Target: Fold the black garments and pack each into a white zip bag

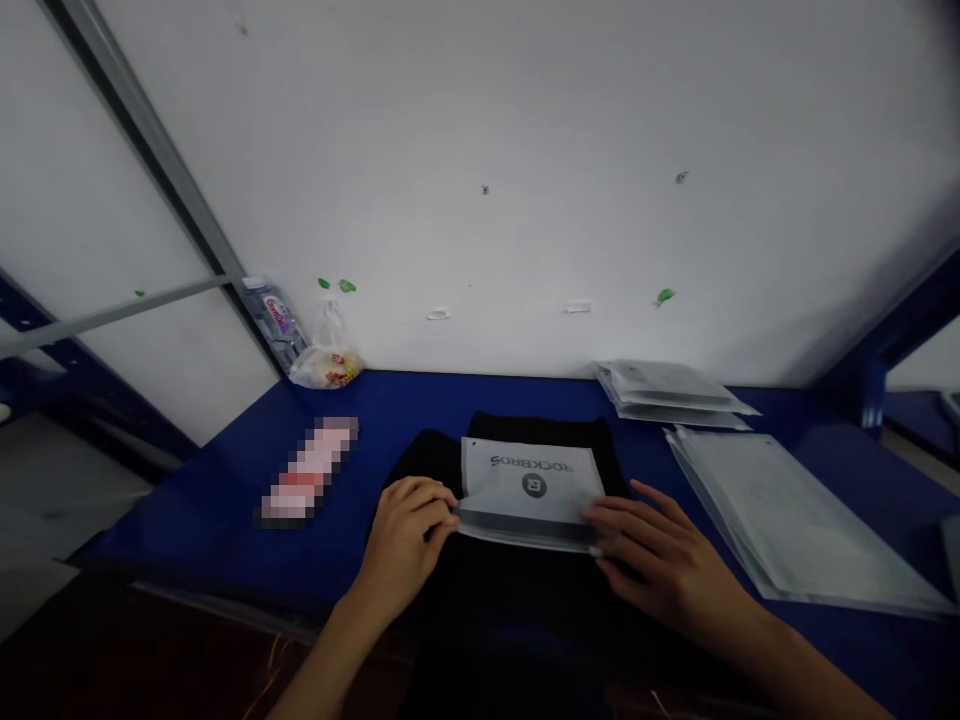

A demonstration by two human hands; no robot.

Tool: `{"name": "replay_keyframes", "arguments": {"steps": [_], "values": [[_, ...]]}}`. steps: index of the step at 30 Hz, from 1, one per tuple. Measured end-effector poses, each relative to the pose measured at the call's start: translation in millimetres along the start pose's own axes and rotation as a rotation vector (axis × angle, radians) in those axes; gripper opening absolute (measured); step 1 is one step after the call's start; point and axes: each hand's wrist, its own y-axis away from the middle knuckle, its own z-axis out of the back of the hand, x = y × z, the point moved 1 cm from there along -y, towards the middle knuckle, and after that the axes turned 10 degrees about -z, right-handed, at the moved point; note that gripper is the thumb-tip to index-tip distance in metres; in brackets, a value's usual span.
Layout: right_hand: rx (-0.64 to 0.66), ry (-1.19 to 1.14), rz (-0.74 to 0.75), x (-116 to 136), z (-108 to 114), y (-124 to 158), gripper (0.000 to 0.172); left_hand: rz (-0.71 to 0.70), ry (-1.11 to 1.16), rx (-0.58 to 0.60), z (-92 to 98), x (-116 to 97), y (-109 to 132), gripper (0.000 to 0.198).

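Note:
A frosted plastic bag (536, 487) printed with ROCKBROS, upside down from here, lies on folded black fabric (544, 428) at the table's near side. Its near edge has a dark band and looks slightly raised. My left hand (409, 530) pinches the bag's left edge, thumb against fingers. At the right edge, my right hand (652, 555) has its thumb and some fingertips on the bag, while another finger sticks up. Motion slightly blurs those right fingertips. What the bag contains is hidden.
On the blue table (247, 455), more frosted bags (810, 515) lie to the right, with a smaller stack (667, 388) behind. A pixelated pink object (309, 475) is at left. A bottle (276, 322) and a tied plastic bag (328, 360) stand against the white wall (510, 240).

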Motion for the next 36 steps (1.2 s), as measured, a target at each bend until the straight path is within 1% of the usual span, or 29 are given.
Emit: {"name": "replay_keyframes", "arguments": {"steps": [3,5,7,8,11,13,15,17,22,26,29,31,32,33,35,36], "values": [[-0.065,-0.080,-0.218,-6,10,-4,0.017,0.104,0.090,0.024,12.8,-4,-6,0.025],[-0.129,-0.164,-0.400,-7,15,-15,0.020,0.141,0.129,-0.007,14.7,-14,-15,0.025],[-0.141,-0.236,-0.521,-3,14,-30,0.025,0.107,0.094,-0.017,5.6,-29,-28,0.027],[-0.123,-0.254,-0.536,2,10,-38,0.028,0.070,0.055,0.032,-3.1,-36,-35,0.036],[0.004,-0.217,-0.469,17,-11,-57,0.039,-0.076,-0.095,0.199,-35.7,-51,-52,0.055],[0.107,-0.159,-0.429,23,-28,-62,0.047,-0.111,-0.181,0.270,-53.8,-51,-57,0.063],[0.196,-0.112,-0.425,24,-41,-60,0.054,-0.116,-0.224,0.304,-64.8,-46,-58,0.072],[0.251,-0.083,-0.436,23,-49,-57,0.060,-0.119,-0.227,0.323,-69.4,-40,-57,0.080],[0.289,-0.069,-0.450,21,-52,-54,0.063,-0.120,-0.210,0.369,-71.7,-33,-52,0.083],[0.272,-0.081,-0.456,21,-52,-56,0.063,-0.113,-0.197,0.344,-74.7,-33,-50,0.082],[0.260,-0.083,-0.441,19,-49,-55,0.064,-0.112,-0.185,0.342,-72.6,-27,-49,0.079],[0.256,-0.101,-0.344,21,-43,-52,0.068,-0.095,-0.163,0.337,-67.0,-20,-49,0.071],[0.247,-0.114,-0.260,22,-40,-50,0.069,-0.075,-0.141,0.321,-63.1,-16,-49,0.066],[0.226,-0.123,-0.168,25,-36,-47,0.065,-0.044,-0.112,0.288,-58.9,-11,-49,0.060],[0.130,-0.122,-0.008,29,-30,-43,0.043,0.042,-0.033,0.168,-50.7,-2,-49,0.050],[0.059,-0.108,0.032,30,-27,-41,0.032,0.089,0.011,0.089,-47.3,1,-49,0.047]]}}
